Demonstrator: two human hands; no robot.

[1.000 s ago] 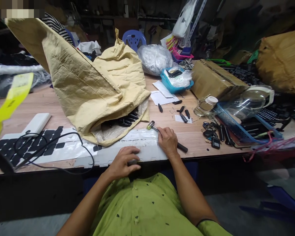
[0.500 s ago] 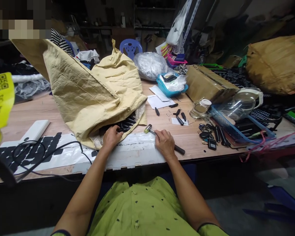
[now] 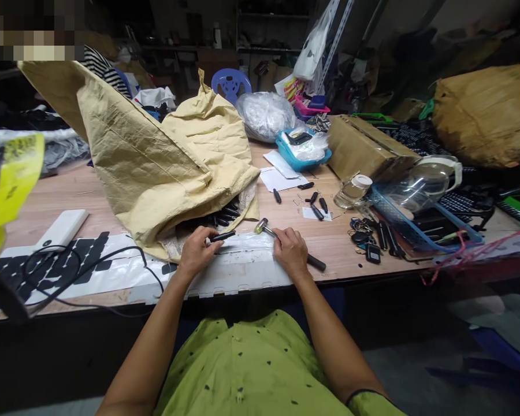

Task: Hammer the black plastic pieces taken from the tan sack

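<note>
Between the thumb and fingers of my left hand [image 3: 196,252] is a slim black piece [image 3: 223,236], its end pointing right; its exact kind I cannot make out. Just behind it gapes the mouth of a big beige cloth sack [image 3: 169,179], where several similar black pieces [image 3: 225,215] show. My right hand [image 3: 290,252] is wrapped round the dark handle of a small hammer [image 3: 316,263]. The hammer's yellowish head lies to the left of that hand, low over the table. Under both hands is a pale, scuffed board [image 3: 242,271] along the table's front edge.
Loose black pieces [image 3: 316,212] lie beyond my right hand. Rightward are a glass jar [image 3: 352,192], keys [image 3: 359,228], a blue basket [image 3: 442,237] and a cardboard box [image 3: 364,147]. A white block [image 3: 65,228] and black cable [image 3: 108,260] are at left. A yellow tag [image 3: 13,185] hangs nearby.
My left hand has drawn back from the sack's mouth, bringing out one black piece. The right hand and hammer are in the same place. The yellow tag at left has swung.
</note>
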